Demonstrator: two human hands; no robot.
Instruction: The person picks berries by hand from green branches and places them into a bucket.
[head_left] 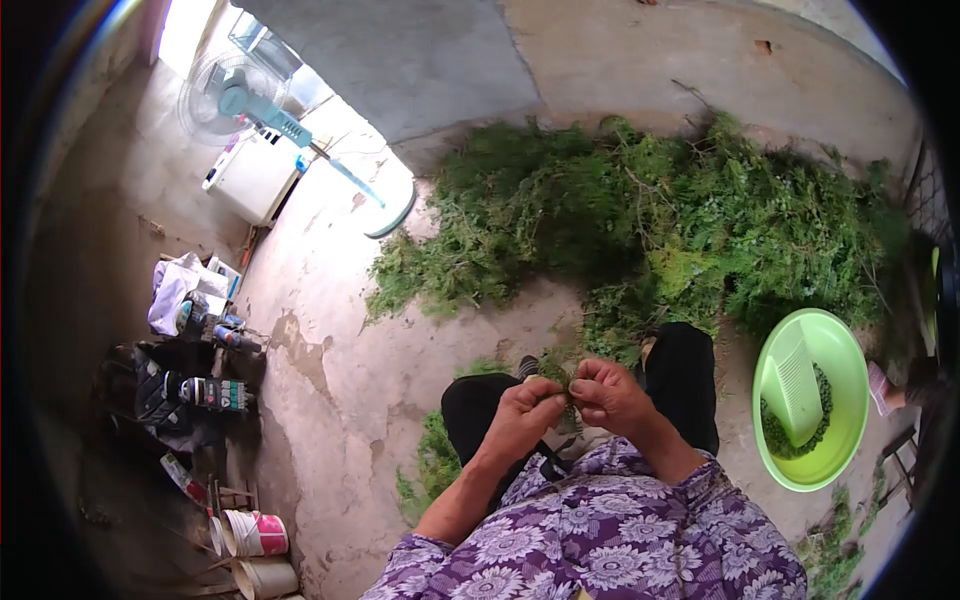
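Note:
In front of my lap, my left hand [530,410] and my right hand [608,395] are close together, thumbs and fingers pinched. Between them is a small leafy green sprig [568,378], partly hidden by the fingers. A large heap of cut green branches [640,220] lies on the floor ahead of my knees. To my right stands a light green basin [848,430]. Small round green berries [780,432] lie in its bottom, and a pale green ridged plastic scoop or tray [797,390] rests tilted on them.
A standing fan [235,98] and a white cabinet [252,175] are at the far left. Bags [165,385] and white buckets [255,533] line the left wall. Another person's foot [880,388] shows beside the basin. More green cuttings [432,470] lie by my left leg.

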